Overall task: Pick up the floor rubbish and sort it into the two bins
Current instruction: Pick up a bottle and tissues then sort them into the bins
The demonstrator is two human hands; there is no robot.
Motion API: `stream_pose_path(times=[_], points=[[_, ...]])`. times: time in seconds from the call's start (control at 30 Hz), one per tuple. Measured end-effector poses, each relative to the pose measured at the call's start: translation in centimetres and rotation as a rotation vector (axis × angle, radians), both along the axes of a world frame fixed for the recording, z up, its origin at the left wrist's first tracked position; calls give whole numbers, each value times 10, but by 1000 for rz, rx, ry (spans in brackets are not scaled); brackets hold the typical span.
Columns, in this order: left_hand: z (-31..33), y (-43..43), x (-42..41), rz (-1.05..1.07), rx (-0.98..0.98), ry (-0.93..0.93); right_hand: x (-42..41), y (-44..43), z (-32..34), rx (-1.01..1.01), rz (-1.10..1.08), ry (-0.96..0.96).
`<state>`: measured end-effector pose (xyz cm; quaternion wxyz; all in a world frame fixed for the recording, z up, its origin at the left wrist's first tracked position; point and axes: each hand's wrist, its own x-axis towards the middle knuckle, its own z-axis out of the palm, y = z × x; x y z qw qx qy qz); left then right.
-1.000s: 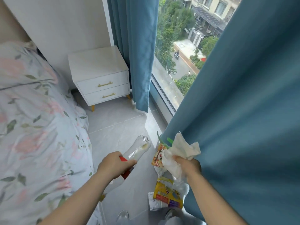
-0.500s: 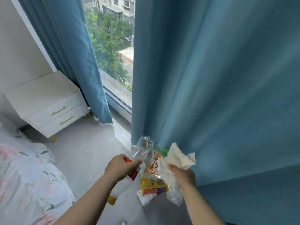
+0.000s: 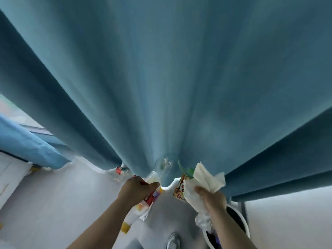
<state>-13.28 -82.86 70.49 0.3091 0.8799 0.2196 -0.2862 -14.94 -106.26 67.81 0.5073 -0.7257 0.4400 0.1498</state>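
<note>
Clutching bottle midway, tissue above right hand

Pale floor: red-labelled bottle lying at curtain hem; white bin standing right.

Both bare forearms are stretched forward from the bottom of the view, the left forearm slanting in from lower left and the right forearm from lower right. The left hand is seen from the back, its fingers curled round a clear plastic bottle, the thumb pointed rightward. The right hand is closed round a white tissue and is held about level with the left, somewhat apart.
</note>
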Motion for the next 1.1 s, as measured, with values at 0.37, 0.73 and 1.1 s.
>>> stream_pose_path(times=[0.37, 0.73, 1.1], points=[[-12, -108, 33, -544, -69, -35, -79, -74, 11, 2, -469, 22], [-36, -172, 17, -1054, -45, 64, -194, -51, -7, 23, -1096, 41], [-48, -241, -44, -1307, 76, 139, -283, -52, -28, -6, -1254, 134]])
